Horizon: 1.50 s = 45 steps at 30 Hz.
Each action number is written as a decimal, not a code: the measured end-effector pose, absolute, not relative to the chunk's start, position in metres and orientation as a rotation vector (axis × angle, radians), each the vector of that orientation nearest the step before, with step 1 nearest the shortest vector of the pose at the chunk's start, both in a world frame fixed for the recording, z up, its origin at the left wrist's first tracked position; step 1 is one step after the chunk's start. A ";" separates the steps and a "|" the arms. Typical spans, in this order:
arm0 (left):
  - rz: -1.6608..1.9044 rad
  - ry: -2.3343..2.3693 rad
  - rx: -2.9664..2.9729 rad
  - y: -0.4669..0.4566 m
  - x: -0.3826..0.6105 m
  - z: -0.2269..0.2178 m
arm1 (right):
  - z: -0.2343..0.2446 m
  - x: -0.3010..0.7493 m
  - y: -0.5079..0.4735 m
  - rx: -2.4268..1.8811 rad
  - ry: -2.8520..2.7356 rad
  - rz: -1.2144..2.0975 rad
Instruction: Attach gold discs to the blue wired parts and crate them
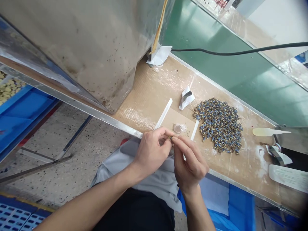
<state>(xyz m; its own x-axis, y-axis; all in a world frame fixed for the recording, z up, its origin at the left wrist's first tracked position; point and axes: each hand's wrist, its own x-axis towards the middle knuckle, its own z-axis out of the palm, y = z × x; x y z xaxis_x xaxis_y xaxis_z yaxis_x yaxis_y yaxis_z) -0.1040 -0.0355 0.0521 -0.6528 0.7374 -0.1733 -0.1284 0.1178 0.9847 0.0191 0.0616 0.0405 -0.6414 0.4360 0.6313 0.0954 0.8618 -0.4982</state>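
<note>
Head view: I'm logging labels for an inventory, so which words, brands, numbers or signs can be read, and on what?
No text can be read.
White container at the right edge: faint lines of print, too blurred to read.
Yellowish dropper bottle: no lettering visible.

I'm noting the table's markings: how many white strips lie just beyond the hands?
2. The left strip slants away beyond the left hand; the right strip lies beyond the right hand. The hands may hide more.
</note>
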 end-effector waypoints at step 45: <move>1.611 2.081 1.014 -0.054 -0.094 0.089 | 0.063 0.046 0.037 -0.323 -2.021 0.551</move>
